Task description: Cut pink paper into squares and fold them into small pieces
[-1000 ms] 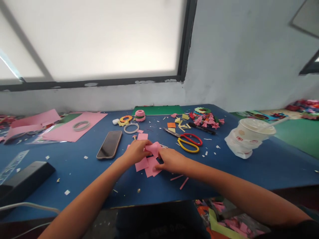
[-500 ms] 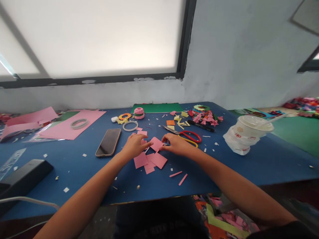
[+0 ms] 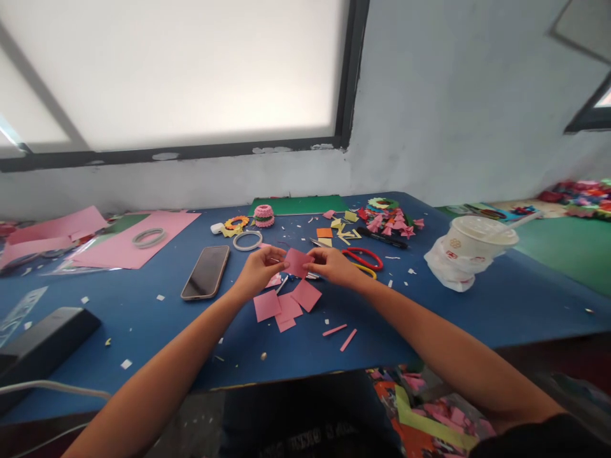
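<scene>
A pink paper square [image 3: 296,263] was held up over the blue bench [image 3: 429,318], roughly midway along its near edge and set back from it. Both hands shared it: the left hand [image 3: 260,270] had its grip pinching the left side between thumb and fingers, and the right hand [image 3: 334,266] had its grip pinching the right side the same way. Taking it from opposite sides probably kept the thin sheet flat and left its middle uncovered.

Loose pink squares [image 3: 306,295] lay partly overlapping between the hands and the near edge, presumably spread there for easy reach. Two narrow pink strips [image 3: 335,330] sat to their right, nearer that edge. The scissors [image 3: 366,250] rested just beyond the right hand, which hid part of them; their red and yellow handles pointed toward the bench's right end, a likely handy angle for that side. The phone [image 3: 206,273] lay to the left of the left hand, while the lidded cup [image 3: 477,242] stood toward the right edge, well apart from the paper, perhaps to keep spills away.

Both forearms reached in from the near corners, converging, with wrists low and fingers curled inward toward each other.
</scene>
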